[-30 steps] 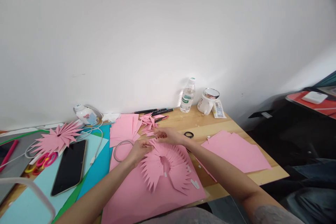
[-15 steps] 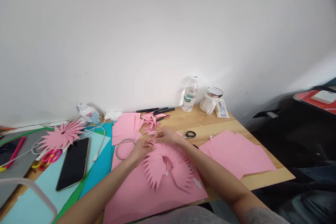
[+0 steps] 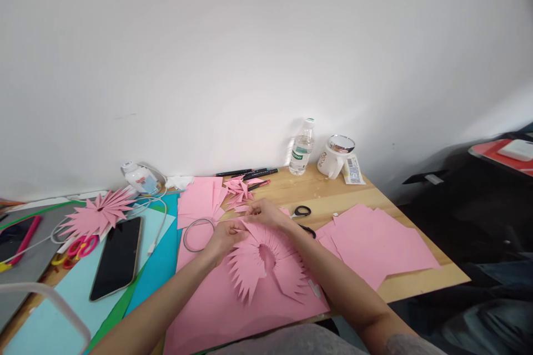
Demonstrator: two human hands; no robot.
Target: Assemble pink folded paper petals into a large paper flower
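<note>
A pleated pink paper rosette (image 3: pixel 250 269) with pointed tips lies in an open ring on a large pink sheet (image 3: pixel 200 310). My left hand (image 3: pixel 227 239) pinches its upper left folds. Close beside it, my right hand (image 3: pixel 264 215) has its fingertips closed on the top edge of the same rosette. A slit runs from the ring's centre hole down to the lower right. Black-handled scissors (image 3: pixel 302 211) lie partly under my right forearm. A grey ring-shaped band (image 3: pixel 199 234) is left of my left hand.
Pink sheets (image 3: pixel 375 238) spread at the right; a water bottle (image 3: pixel 302 150) and white mug (image 3: pixel 331 162) stand by the wall. Pens (image 3: pixel 260 174) and folded pink pieces (image 3: pixel 239 191) lie behind my hands. A phone (image 3: pixel 117 258) and finished pink rosette (image 3: pixel 99 212) are at the left.
The fingers of both hands have shifted slightly along the rosette's top folds. The rosette stays in nearly the same place; the view has tilted a little.
</note>
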